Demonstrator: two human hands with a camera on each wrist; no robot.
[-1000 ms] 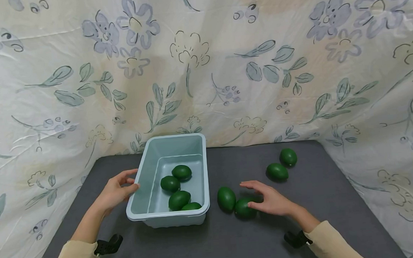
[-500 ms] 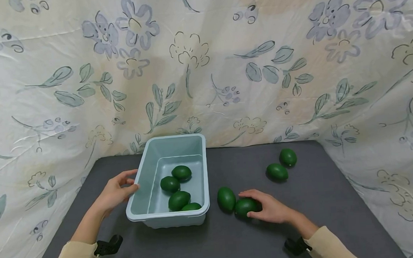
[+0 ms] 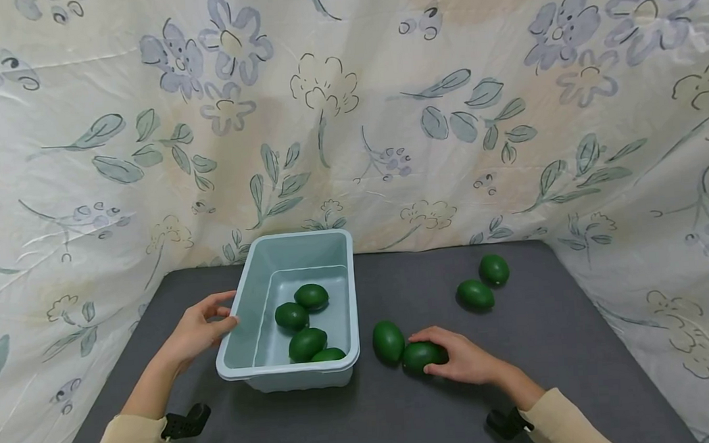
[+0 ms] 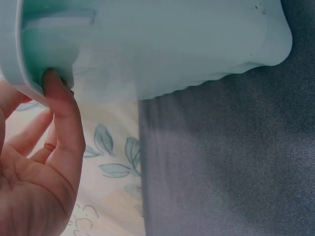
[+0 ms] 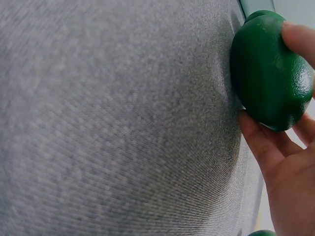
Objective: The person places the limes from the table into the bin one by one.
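My right hand [image 3: 467, 361] curled round green lemon-shaped fruit [image 3: 420, 356] on grey mat [image 3: 415, 414], thumb and fingers gripping. Second fruit [image 3: 388, 342] touching it, beyond fingertips. My left hand [image 3: 198, 329] pinching pale blue tub [image 3: 250, 363] rim. Four fruits inside tub, past my left thumb.

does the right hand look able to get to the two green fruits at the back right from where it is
Probably yes. The right hand grips a fruit near the bin; bare grey table lies between it and the far pair, though it's occupied now.
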